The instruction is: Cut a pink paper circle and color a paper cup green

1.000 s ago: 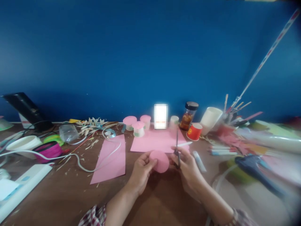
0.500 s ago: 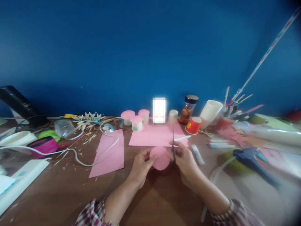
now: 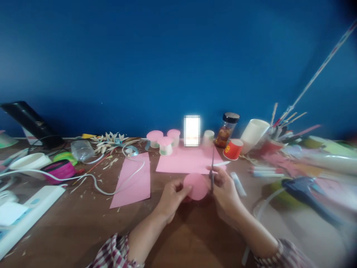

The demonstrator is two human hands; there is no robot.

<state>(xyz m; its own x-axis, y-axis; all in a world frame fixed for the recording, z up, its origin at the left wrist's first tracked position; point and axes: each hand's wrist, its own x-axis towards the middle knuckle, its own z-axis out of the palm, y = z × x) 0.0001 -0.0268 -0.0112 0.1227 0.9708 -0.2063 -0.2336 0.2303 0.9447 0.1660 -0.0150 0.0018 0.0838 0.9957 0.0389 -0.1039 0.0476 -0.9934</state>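
- Backed by a blue wall [image 3: 178, 63].
- Laid out on a brown tabletop [image 3: 83, 232].
- Holds scissors [image 3: 211, 176] in a closed right hand [image 3: 225, 189].
- Pinches a pink disc [image 3: 198, 187] in the left hand [image 3: 172, 198], beside the scissors.
- Shows a yellow mark [image 3: 228, 149], apparently a logo, on a red cup [image 3: 235, 152]; too blurred to read.

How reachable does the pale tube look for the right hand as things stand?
Probably yes: the pale tube lies beside the right hand, nothing visible between them, though the scissors it holds may need setting down.

Paper disc [image 3: 196, 188] is pink, wall [image 3: 178, 67] dk blue, sleeves [image 3: 113, 250] maroon/wht check.
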